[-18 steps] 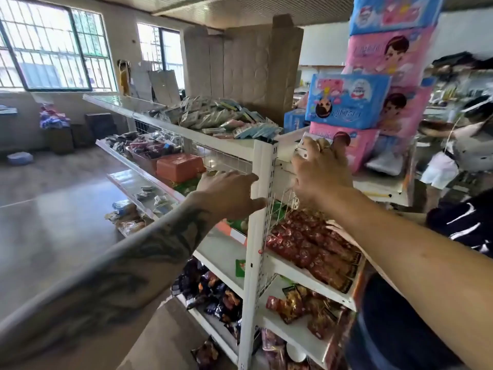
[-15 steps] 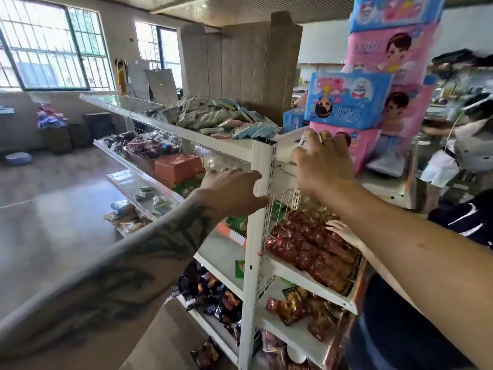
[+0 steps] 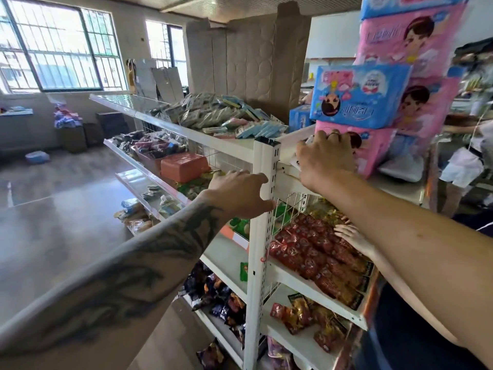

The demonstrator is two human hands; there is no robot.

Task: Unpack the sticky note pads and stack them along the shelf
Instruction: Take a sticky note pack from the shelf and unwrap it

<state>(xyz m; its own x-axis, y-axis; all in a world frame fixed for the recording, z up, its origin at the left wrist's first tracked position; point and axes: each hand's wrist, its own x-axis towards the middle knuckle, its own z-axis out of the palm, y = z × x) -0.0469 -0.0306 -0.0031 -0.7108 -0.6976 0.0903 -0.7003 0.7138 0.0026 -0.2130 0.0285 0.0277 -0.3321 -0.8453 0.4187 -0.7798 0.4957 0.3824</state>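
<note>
Reaching along the left side, my left hand [image 3: 238,194] curls its fingers loosely against the white upright post [image 3: 262,209] of the shelf [image 3: 232,148]; it seems to hold nothing else. Just right of the post, my right hand [image 3: 324,156] grips the edge of the top shelf, with something pale under the fingers that may be a sticky note pad, though I cannot tell. Loose packets that may be the pads [image 3: 221,116] lie heaped on the top shelf, unstacked. Risk: the tall diaper packs [image 3: 360,94] stand touching my right hand, so a nudge could topple them. Compared with half a second ago, both hands sit almost unchanged; only my view has shifted slightly.
</note>
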